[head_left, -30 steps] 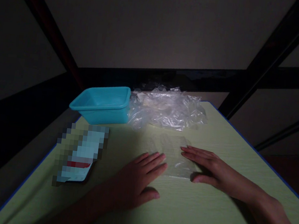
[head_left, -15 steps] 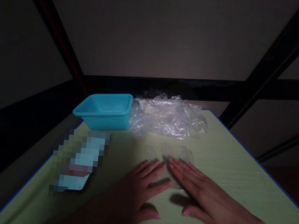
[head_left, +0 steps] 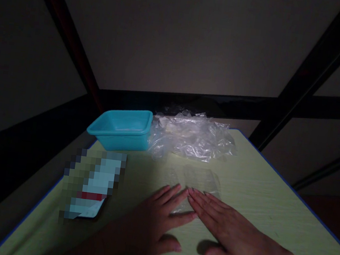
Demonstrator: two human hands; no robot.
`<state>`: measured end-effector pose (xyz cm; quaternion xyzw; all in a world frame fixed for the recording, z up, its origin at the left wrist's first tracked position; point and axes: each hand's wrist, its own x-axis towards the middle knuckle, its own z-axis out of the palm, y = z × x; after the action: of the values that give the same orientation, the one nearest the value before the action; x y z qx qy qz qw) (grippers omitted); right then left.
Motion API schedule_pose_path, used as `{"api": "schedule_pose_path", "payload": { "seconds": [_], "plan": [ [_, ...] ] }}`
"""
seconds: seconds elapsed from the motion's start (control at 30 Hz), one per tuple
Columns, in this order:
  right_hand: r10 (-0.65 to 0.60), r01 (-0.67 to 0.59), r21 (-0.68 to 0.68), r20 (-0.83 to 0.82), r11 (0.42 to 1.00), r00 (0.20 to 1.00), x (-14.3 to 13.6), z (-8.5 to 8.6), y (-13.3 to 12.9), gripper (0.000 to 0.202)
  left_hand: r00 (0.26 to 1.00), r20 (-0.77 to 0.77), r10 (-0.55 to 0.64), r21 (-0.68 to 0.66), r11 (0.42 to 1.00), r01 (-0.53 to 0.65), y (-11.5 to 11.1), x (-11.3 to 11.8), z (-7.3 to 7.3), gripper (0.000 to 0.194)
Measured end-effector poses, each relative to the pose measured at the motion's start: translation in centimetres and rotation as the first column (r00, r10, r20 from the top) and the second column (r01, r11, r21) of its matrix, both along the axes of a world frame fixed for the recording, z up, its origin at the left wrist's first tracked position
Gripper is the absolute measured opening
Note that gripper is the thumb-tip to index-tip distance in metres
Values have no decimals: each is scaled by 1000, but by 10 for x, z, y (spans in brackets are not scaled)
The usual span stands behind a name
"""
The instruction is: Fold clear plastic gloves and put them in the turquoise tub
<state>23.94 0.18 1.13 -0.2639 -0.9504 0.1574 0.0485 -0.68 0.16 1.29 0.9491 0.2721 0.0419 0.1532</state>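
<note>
A clear plastic bag (head_left: 202, 179) lies flat on the pale table, its outline faint. My left hand (head_left: 158, 219) rests over its near left part with the fingers spread. From the right, my right hand (head_left: 228, 230) lies palm down over the bag's near right part, fingers stretched out and thumb apart. The fingertips of both hands meet or nearly meet above the bag. Neither hand grips anything. The bag's near part is mostly hidden under the hands.
A blue plastic basin (head_left: 120, 131) stands at the table's far left. Beside it is a crumpled heap of clear plastic bags (head_left: 193, 136). A phone (head_left: 97, 185), partly blurred out, lies at the left. The table (head_left: 272, 206) has a blue edge, with a wall behind.
My right hand has slid slightly left, bringing its fingertips up to my left hand's. My left hand has stayed nearly in place. The view has shifted a little.
</note>
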Motion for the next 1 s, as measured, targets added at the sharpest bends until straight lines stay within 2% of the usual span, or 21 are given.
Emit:
{"api": "schedule_pose_path", "payload": {
  "seconds": [0.23,0.37,0.57,1.0],
  "plan": [
    [-6,13,68,-99,998,995,5,-9,-1,81,998,56,12,41,999,-14,2,-4,-6,75],
    [-32,38,58,-89,998,995,8,-7,-10,83,995,104,5,10,1000,-6,-4,-12,-6,73],
    [-37,38,16,-72,999,997,5,-2,-22,78,999,47,-2,-4,1000,2,-17,-12,-6,75],
    [-3,6,69,-44,998,999,4,2,-19,70,999,-35,-7,1,1000,7,-17,-6,3,65]
  ]
}}
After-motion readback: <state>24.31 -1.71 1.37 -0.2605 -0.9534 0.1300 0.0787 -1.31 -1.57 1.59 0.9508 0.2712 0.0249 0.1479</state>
